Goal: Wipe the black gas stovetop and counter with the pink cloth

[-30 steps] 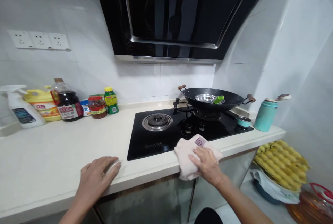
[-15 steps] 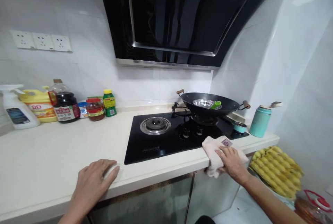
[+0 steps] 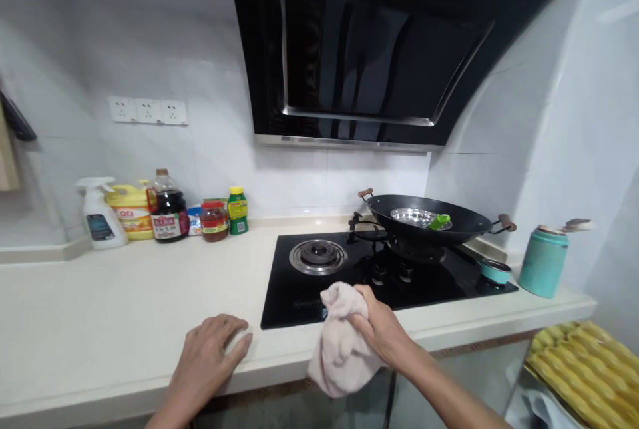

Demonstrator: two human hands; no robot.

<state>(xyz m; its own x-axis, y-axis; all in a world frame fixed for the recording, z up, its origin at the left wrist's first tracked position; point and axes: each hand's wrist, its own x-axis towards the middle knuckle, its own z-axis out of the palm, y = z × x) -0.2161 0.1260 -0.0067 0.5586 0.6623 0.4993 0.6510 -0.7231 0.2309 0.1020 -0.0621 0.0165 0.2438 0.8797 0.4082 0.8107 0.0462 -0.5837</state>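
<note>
A pale pink cloth (image 3: 344,356) is bunched in my right hand (image 3: 382,326), whose fingers close around its upper part. It hangs over the counter's front edge, and its top covers part of the stove's front border. My left hand (image 3: 212,352) rests on the white countertop (image 3: 150,309), fingers apart and holding nothing, left of the stove. The black glass gas stove (image 3: 294,302) has a bare burner (image 3: 318,256) on its left. On its right burner stands a black wok (image 3: 424,223) with wooden handles, holding a metal strainer (image 3: 414,216) and something green (image 3: 439,221).
A spray bottle (image 3: 102,216), a yellow jug (image 3: 130,213), a dark sauce bottle (image 3: 168,213), a red-lidded jar (image 3: 214,221) and a green bottle (image 3: 238,213) line the wall. Teal canister (image 3: 544,263) and small teal bowl (image 3: 495,272) stand right. Yellow egg trays (image 3: 589,362) sit below. A range hood (image 3: 359,63) overhangs.
My right hand has moved left along the counter's front, lifting and bunching the cloth that lay spread at the stove's right front. The view has turned left. My left hand stays on the counter.
</note>
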